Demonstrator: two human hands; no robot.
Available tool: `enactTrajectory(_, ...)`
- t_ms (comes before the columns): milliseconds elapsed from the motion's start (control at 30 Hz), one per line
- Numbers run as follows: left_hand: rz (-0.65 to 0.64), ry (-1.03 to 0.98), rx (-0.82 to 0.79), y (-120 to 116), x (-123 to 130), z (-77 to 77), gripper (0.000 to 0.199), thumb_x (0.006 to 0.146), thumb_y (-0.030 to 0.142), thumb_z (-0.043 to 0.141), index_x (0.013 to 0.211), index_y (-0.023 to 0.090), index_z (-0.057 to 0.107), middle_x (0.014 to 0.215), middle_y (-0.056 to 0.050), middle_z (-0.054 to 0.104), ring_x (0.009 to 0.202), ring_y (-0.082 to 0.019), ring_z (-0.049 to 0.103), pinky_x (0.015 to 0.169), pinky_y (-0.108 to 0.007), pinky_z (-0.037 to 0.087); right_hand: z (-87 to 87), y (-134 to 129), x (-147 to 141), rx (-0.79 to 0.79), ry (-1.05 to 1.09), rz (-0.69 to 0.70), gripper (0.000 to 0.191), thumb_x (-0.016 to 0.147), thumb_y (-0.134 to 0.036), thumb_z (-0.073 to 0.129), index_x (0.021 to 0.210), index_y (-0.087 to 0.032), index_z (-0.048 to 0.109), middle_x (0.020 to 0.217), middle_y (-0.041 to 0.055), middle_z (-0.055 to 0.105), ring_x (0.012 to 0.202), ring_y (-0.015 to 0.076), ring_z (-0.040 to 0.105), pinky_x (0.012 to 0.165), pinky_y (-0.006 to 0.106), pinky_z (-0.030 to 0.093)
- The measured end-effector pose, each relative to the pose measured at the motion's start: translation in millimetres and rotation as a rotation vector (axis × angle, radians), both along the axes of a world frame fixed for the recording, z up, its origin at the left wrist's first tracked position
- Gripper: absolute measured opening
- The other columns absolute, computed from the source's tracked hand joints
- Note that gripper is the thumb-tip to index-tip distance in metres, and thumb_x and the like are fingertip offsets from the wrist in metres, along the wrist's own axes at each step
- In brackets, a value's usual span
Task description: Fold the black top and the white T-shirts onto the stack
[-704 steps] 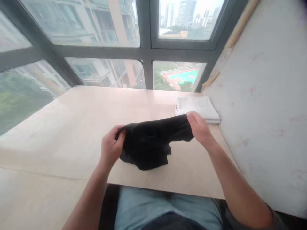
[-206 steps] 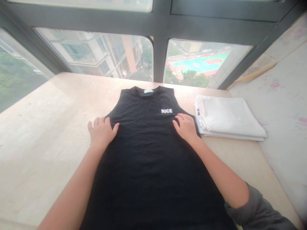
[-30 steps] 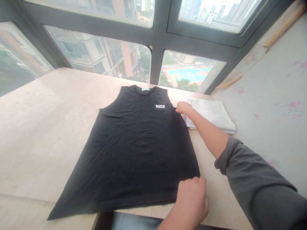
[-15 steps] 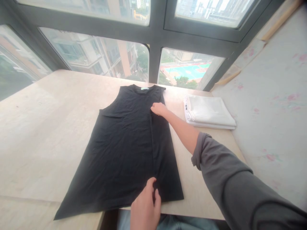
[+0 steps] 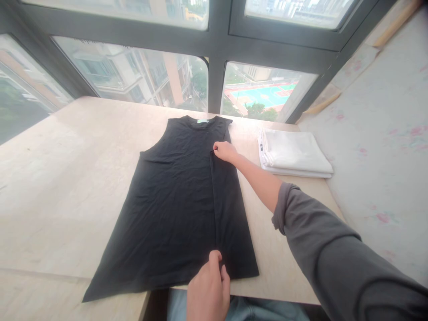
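Observation:
A black sleeveless top (image 5: 174,200) lies spread on the pale stone surface, its neckline towards the window. Its right side is folded inward, and the folded edge runs lengthwise down the front. At the upper end of that edge, near the armhole, my right hand (image 5: 224,151) pinches the fabric. My left hand (image 5: 210,285) is closed at the lower end, by the hem, with thumb and forefinger on the cloth. What lies under its fingertips is partly hidden.
A stack of folded white cloth (image 5: 296,154) lies to the right, beside the floral-papered wall (image 5: 381,178). Grey window frames (image 5: 216,53) rise behind the stone ledge (image 5: 50,187). The ledge's front edge is close to my legs.
Little differs. The whole view has shifted slightly, and both hands stay at the folded edge. My left thumb and forefinger look closer together at the hem.

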State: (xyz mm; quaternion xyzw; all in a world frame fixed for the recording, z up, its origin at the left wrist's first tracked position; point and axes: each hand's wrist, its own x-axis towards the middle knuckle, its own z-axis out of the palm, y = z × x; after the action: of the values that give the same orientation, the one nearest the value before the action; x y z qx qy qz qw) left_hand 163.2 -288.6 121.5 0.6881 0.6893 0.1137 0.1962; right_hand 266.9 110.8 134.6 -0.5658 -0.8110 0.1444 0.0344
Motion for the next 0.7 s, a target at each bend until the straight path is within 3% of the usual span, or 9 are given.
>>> enactTrajectory(133,-0.076,0.070,-0.002,10.9,-6.9,11.5,0.014,0.095,0.019,0.042,0.096,0.023,0.055,0.071,0.001,0.066,0.062,-0.016,0.066,0.053,-0.025,0.041,-5.9,-6.0,2.7,0.098,0.043,0.026,0.033,0.096,-0.026,0.045,0.124,-0.020,0.062,0.119,0.0103,0.066,0.109,0.0234,0.059,0.093,0.033,0.046)
enactTrajectory(233,-0.102,0.070,0.145,36.7,-6.1,18.6,0.018,0.096,0.023,0.042,0.093,0.023,0.060,0.078,-0.002,0.067,0.070,-0.016,0.066,0.061,-0.027,0.048,-13.0,-15.2,5.0,0.188,0.074,0.044,0.037,0.097,-0.022,0.041,0.129,-0.017,0.059,0.130,0.0117,0.059,0.123,0.0240,0.049,0.104,0.035,0.040)
enactTrajectory(333,-0.145,0.067,0.329,68.2,6.0,15.4,0.029,0.094,0.021,0.045,0.118,0.018,0.060,0.117,-0.013,0.067,0.109,-0.024,0.064,0.088,-0.035,0.054,-23.9,-24.9,6.6,0.265,0.097,0.087,0.038,0.098,-0.024,0.041,0.130,-0.016,0.059,0.140,0.0122,0.052,0.131,0.0255,0.041,0.111,0.039,0.033)
enactTrajectory(433,-0.214,0.110,0.370,89.6,19.5,4.7,0.051,0.091,0.026,0.052,0.140,0.016,0.049,0.152,-0.016,0.043,0.141,-0.033,0.040,0.109,-0.050,0.043,-35.4,-26.6,8.6,0.341,0.128,0.127,0.039,0.097,-0.026,0.043,0.131,-0.015,0.059,0.145,0.0136,0.048,0.135,0.0269,0.038,0.113,0.043,0.031)
enactTrajectory(567,-0.263,0.183,0.359,95.4,23.6,-5.8,0.060,0.090,0.039,0.054,0.147,0.022,0.045,0.159,-0.013,0.034,0.145,-0.036,0.034,0.112,-0.056,0.037,-45.7,-4.2,12.2,0.410,0.153,0.169,0.041,0.096,-0.028,0.044,0.132,-0.014,0.058,0.147,0.0139,0.047,0.139,0.0283,0.036,0.115,0.045,0.030)
enactTrajectory(700,-0.264,0.227,0.404,94.4,19.9,-11.8,0.061,0.089,0.048,0.054,0.145,0.023,0.049,0.157,-0.013,0.039,0.141,-0.036,0.040,0.107,-0.055,0.041,-49.0,50.2,16.6,0.440,0.150,0.140,0.042,0.093,-0.025,0.046,0.131,-0.014,0.059,0.148,0.0137,0.047,0.141,0.0294,0.034,0.117,0.046,0.028)
